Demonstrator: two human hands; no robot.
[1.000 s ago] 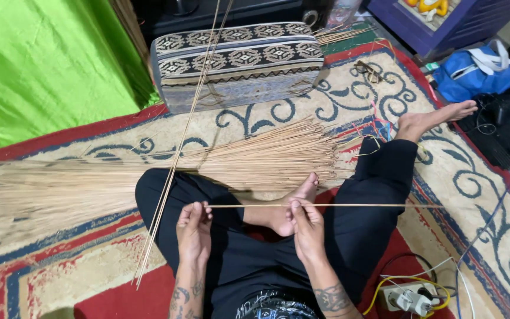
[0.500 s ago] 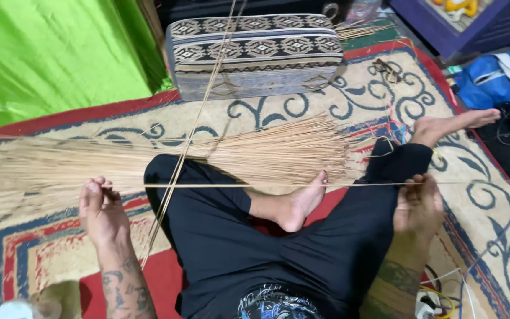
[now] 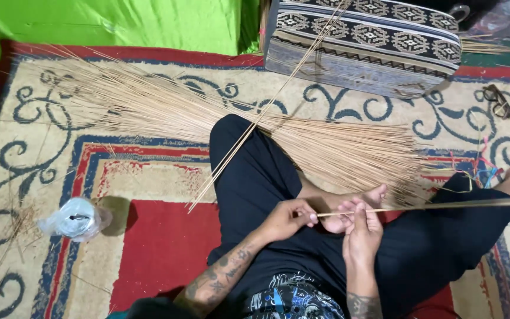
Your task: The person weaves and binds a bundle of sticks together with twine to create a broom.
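The person sits cross-legged on a patterned rug. The left hand and right hand meet over the lap, just beside a bare foot. Both pinch the near end of one thin stick, fingers closed on it; the stick runs level to the right, across the right leg. A big fan of sticks lies on the rug beyond the knees, spreading left and right. A few long sticks slant over it from a patterned cushion at the far side. A clear plastic bag sits on the rug at the left. Glasses lie far right.
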